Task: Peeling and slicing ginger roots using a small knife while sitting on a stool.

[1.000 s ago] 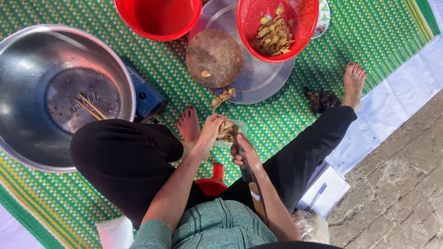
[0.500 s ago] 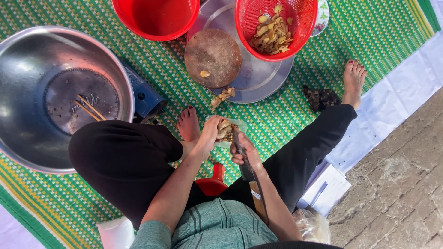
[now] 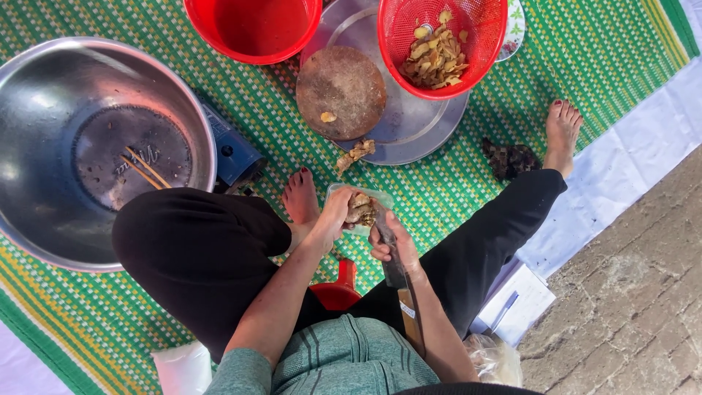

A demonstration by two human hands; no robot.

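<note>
Head cam, left to right: big steel basin [image 3: 95, 146] with a couple of sticks inside sits on the green woven mat [image 3: 585, 58] — beside it a red bucket [image 3: 252, 25]. Middle: left hand [image 3: 335, 213], fingers clamped on a knobbly brown root piece [image 3: 360, 208], held above the mat just in front of the bare foot. Right hand [image 3: 391, 245] has its fingers wrapped round a knife [image 3: 395, 271]. Further up, a round chopping block [image 3: 340, 91] on a metal tray, then a red basket [image 3: 442, 44] of cut pieces.
</note>
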